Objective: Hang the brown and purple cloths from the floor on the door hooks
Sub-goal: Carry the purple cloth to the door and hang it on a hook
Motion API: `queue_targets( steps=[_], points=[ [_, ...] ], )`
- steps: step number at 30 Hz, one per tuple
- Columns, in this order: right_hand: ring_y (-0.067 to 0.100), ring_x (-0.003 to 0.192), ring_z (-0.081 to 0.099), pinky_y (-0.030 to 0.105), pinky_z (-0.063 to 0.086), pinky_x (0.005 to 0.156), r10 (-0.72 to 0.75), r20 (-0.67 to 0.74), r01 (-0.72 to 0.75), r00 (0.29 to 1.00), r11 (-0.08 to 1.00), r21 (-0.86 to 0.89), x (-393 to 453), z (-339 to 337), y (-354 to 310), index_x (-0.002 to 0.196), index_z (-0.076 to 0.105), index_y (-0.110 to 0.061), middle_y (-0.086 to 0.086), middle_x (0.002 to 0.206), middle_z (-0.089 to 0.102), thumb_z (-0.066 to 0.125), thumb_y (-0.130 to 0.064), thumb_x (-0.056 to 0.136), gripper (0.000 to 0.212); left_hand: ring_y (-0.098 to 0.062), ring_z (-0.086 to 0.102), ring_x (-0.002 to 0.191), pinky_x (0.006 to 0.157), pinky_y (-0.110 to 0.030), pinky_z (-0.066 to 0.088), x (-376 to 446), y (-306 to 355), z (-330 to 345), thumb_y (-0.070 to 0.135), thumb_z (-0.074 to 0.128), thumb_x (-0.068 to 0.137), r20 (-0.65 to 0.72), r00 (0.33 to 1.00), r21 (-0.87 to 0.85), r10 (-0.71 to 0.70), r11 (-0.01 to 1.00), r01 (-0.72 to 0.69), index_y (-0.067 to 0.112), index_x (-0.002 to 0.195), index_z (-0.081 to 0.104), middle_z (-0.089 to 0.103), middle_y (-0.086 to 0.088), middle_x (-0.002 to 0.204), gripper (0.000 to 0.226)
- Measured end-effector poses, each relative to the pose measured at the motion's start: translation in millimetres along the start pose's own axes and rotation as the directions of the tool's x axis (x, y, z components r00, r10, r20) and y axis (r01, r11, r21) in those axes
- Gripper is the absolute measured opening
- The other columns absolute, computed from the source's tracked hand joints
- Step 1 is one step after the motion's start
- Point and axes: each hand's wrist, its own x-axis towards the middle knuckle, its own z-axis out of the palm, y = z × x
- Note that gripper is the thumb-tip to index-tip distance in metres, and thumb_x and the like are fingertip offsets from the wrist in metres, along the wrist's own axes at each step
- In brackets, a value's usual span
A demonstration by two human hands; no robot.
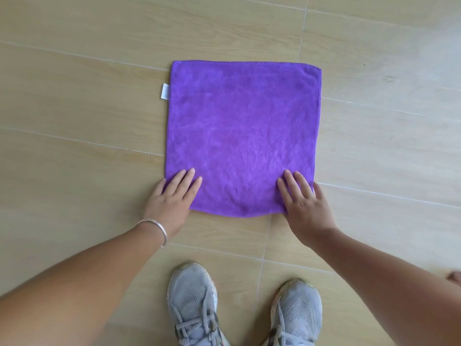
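Purple cloth (242, 138) lies flat and spread out on the floor (74, 108), roughly square, centre of view. White label (164, 91) sticks out of its edge at 9 o'clock, toward the upper corner. Upper corner at 1 o'clock looks slightly folded or rumpled. Near edge at 6 o'clock bows a little outward between the hands.

Left hand (173, 196): fingers straight, lying flat on the cloth's near corner at 7 o'clock, palm partly off the cloth on the floor. Not gripping anything, just pressing or resting on the fabric. Thin silver bangle (156, 229) on that wrist.

Right hand (303, 198): fingers straight and slightly spread, flat on the cloth's near corner at 5 o'clock, outermost finger at or just past the side edge. Holds nothing, only touches the cloth.

Both forearms reach in from the bottom corners of view. Two grey lace-up trainers (192, 303) stand at 6 o'clock below the cloth, toes pointing at it, apart from the fabric.

Floor is pale wood-look tile with light grout lines running across. Brown cloth not in view; door hooks not in view.
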Motion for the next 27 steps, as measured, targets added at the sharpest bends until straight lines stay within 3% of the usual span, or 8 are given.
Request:
queue_targets(
  steps=[3,6,9,13,18,24,27],
  points=[
    [0.028,0.148,0.002,0.047,0.014,0.117,-0.005,0.022,0.004,1.0,1.0,0.02,-6.1,-8.5,0.9,0.154,-0.001,-0.013,0.009,0.162,-0.004,0.027,-0.032,0.102,0.062,-0.014,0.004,0.149,0.116,-0.035,0.014,-0.4,-2.6,-10.8,0.023,0.034,0.1,0.105,0.994,0.057,-0.02,0.998,0.014,0.019,0.155,0.007,-0.001,0.001,0.163,0.061],
    [0.025,0.148,0.007,0.044,0.015,0.117,-0.012,0.06,0.012,0.998,1.0,0.004,-25.5,-31.5,7.6,0.153,0.012,-0.015,0.006,0.161,0.01,0.029,-0.031,0.102,0.056,-0.012,0.008,0.148,0.117,-0.032,0.013,-12.8,-8.5,-39.3,0.02,0.029,0.101,0.209,0.976,0.106,-0.056,0.994,0.035,0.017,0.154,0.013,0.009,0.002,0.162,0.054],
    [0.02,0.147,0.014,0.04,0.017,0.116,-0.043,0.026,0.042,0.999,0.999,0.032,-51.3,-75.2,18.2,0.146,0.032,-0.019,0.0,0.152,0.031,0.034,-0.025,0.1,0.047,-0.012,0.022,0.145,0.113,-0.029,0.021,-30.2,-16.9,-90.4,0.013,0.032,0.099,0.219,0.974,0.123,-0.062,0.992,0.036,0.018,0.148,0.029,0.028,0.002,0.156,0.05],
    [0.017,0.143,0.025,0.036,0.02,0.113,-0.044,-0.025,0.046,0.999,0.995,0.083,-80.3,-155.6,37.8,0.121,0.055,-0.023,-0.006,0.129,0.056,0.035,-0.013,0.094,0.035,-0.017,0.051,0.121,0.093,-0.031,0.039,-44.7,-28.5,-178.0,0.008,0.038,0.091,0.213,0.973,0.178,-0.092,0.983,0.054,0.021,0.123,0.052,0.057,0.004,0.126,0.037],
    [0.017,0.144,0.025,0.035,0.019,0.114,-0.011,-0.065,0.015,0.998,0.998,0.063,-116.1,-281.2,74.2,0.123,0.057,-0.021,-0.004,0.132,0.057,0.037,-0.009,0.092,0.039,-0.021,0.061,0.107,0.077,-0.028,0.04,-52.6,-47.6,-315.8,0.012,0.044,0.09,0.214,0.959,0.218,-0.185,0.966,0.138,0.024,0.114,0.053,0.065,0.003,0.112,0.028],
    [0.016,0.142,0.027,0.032,0.023,0.113,0.026,-0.184,-0.015,0.983,0.998,0.058,-169.7,-441.8,125.3,0.123,0.055,-0.019,-0.003,0.133,0.056,0.034,-0.008,0.093,0.039,-0.022,0.064,0.088,0.064,-0.03,0.04,-77.0,-77.8,-487.7,0.0,0.046,0.075,0.107,0.969,0.145,-0.222,0.968,0.205,0.025,0.106,0.047,0.065,0.005,0.095,0.039],
    [0.015,0.138,0.032,0.03,0.027,0.11,0.046,-0.276,-0.03,0.96,0.997,0.065,-201.3,-519.1,146.5,0.122,0.055,-0.021,-0.005,0.13,0.057,0.036,-0.009,0.093,0.037,-0.025,0.055,0.072,0.057,-0.03,0.04,-100.1,-92.2,-576.2,-0.001,0.045,0.072,0.031,0.977,0.102,-0.213,0.973,0.209,0.025,0.112,0.041,0.061,0.003,0.084,0.048]
  ],
)
